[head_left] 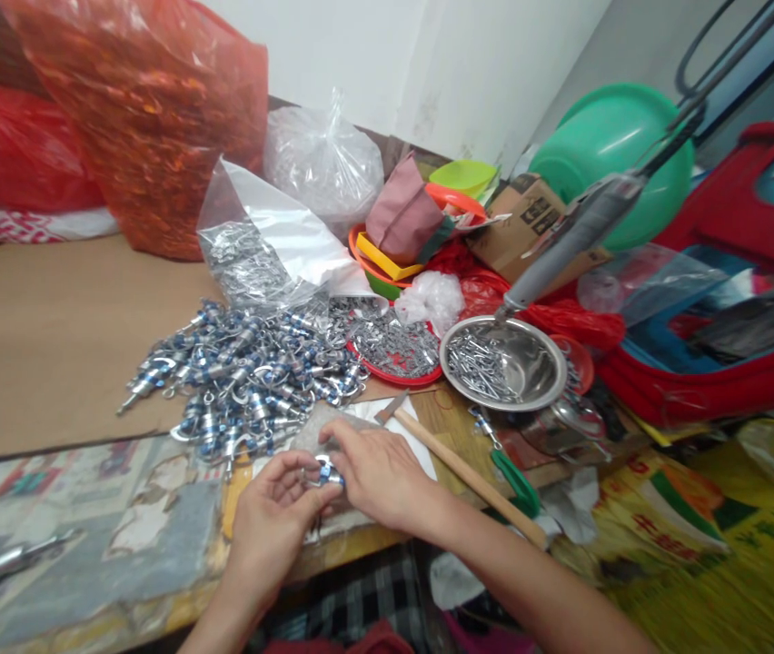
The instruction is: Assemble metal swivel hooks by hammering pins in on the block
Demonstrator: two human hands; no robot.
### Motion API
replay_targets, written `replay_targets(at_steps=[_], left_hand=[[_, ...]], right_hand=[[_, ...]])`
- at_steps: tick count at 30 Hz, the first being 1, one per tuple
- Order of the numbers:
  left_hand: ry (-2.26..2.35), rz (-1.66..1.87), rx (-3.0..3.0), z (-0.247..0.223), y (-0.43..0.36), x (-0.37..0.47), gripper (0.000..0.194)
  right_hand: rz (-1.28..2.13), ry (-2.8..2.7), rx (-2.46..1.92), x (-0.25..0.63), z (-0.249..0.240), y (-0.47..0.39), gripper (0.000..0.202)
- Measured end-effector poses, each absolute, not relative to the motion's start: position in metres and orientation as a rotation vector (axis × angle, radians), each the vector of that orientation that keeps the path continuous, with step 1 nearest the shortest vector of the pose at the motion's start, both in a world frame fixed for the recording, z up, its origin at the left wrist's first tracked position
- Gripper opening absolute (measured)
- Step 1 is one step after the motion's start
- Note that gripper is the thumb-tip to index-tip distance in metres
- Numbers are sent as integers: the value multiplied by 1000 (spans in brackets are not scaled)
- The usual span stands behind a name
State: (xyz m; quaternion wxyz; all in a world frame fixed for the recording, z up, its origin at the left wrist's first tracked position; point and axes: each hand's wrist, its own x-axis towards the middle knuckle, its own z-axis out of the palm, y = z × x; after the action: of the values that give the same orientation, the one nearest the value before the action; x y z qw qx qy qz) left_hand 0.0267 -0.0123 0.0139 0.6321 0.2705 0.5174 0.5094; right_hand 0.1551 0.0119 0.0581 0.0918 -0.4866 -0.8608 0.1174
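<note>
Between my fingertips is a small blue-and-silver metal hook fitting (328, 474), held near the front edge of the bench. My left hand (270, 500) pinches it with thumb and fingers from the left. From the right, my right hand (380, 472) has its fingers closed around the other end, and they hide part of it. Just beyond both hands spreads a large pile of similar fittings (251, 368), some with hooks and eye rings. A hammer (459, 463) with a wooden handle lies beside my right hand, its head towards the pile.
A steel bowl (530, 368) holds metal pins. Left of it, a red tray (397, 377) carries small metal parts. A clear bag (241, 259) of metal pieces leans behind the pile. A green carabiner (516, 481) lies right of the hammer. A grey-handled tool (547, 263) slants above the bowl.
</note>
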Motion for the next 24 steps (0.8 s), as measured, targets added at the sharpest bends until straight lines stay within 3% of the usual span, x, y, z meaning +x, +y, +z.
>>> replay_targets(at_steps=[4,9,14,17,19,24], left_hand=[[1215,1176,603,17,-11,27,39],[1190,1155,625,15,-11,27,39],[1222,1155,689,10,-12,26,36],[1227,1159,712,8,-12,26,34],[1225,1164,709,8,-12,26,34],[1194,1170,689,11,-12,26,45]], right_hand=[[259,-2557,-1499,151,56,11,23],[456,-2438,-1450,154,58,12,23],[240,-1962,-1702,208,43,13,24],[166,-2089,-1894,249,22,11,36],[247,-2158,-1958,264,13,8,32],[351,-2103,-1720,253,35,-9,25]])
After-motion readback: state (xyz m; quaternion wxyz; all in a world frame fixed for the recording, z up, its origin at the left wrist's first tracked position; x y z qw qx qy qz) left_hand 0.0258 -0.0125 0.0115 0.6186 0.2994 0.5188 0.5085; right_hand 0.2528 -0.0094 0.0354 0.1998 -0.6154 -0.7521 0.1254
